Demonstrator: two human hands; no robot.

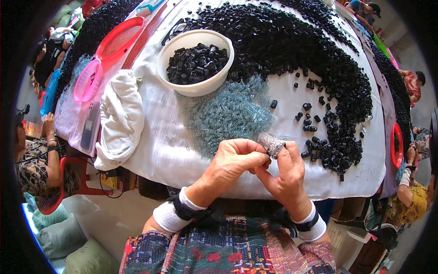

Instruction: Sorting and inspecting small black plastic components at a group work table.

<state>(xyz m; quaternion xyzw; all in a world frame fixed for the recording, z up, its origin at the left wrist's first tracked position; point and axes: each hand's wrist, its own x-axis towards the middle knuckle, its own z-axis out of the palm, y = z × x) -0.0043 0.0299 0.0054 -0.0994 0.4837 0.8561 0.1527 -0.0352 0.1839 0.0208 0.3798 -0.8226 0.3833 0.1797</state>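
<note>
My left hand (230,163) and my right hand (288,176) meet over the table's near edge, thumbs and fingers pinched closed and fingertips almost touching. Whatever small thing sits between them is mostly hidden; a dark bit shows there. A grey textured piece (272,144) sticks up at the fingertips of my right hand; whether it is worn on a finger or held, I cannot tell. Just beyond my left hand lies a heap of small pale-blue coil springs (230,112). Loose small black cylindrical caps (319,153) lie to the right of my right hand.
A white bowl (163,68) holding black caps stands behind the springs. A larger pile of black caps (292,39) curves across the back and right. At the left lie a white cloth (121,118), a pink basket (76,86) and a red tray (101,48). Other people sit on both sides.
</note>
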